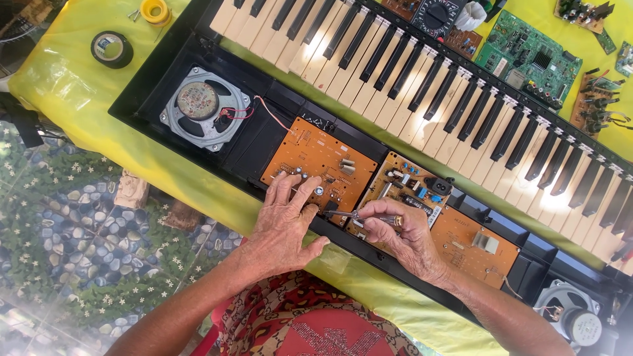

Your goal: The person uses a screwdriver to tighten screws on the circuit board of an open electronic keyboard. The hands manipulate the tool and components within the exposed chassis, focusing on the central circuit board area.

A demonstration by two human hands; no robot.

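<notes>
1. An electronic keyboard (422, 72) lies across the frame on a yellow-covered surface (79, 86) with its lower casing off, so the insides are already laid bare: a round speaker (201, 105) at upper left, three orange circuit boards along the lower edge, and a second speaker (570, 316) at lower right.
2. The work in hand sits at the lower centre, where the left orange circuit board (320, 161) meets the middle orange circuit board (409, 188).
3. The right hand (402, 231) has its grip closed around a slim metal-shafted tool (359, 215), probably a screwdriver, whose tip points left toward the lower edge of the left board.
4. The left hand (287, 221) rests fingers-down on the left board, spread flat and holding nothing, as if steadying it.
5. As a judgement: opening up is done, all boards appear seated in the casing, and the red wires (254, 109) run from speaker to board, so the board work looks to be in its early or middle part.
6. Hard to make out: the tool's tip and whatever it touches are hidden between the two hands, so I cannot tell whether it meets a screw or a component.
7. The right-hand end of the keyboard is cut off by the frame edge; the green circuit board (531, 56) and other parts at upper right are too small to identify closely.
</notes>
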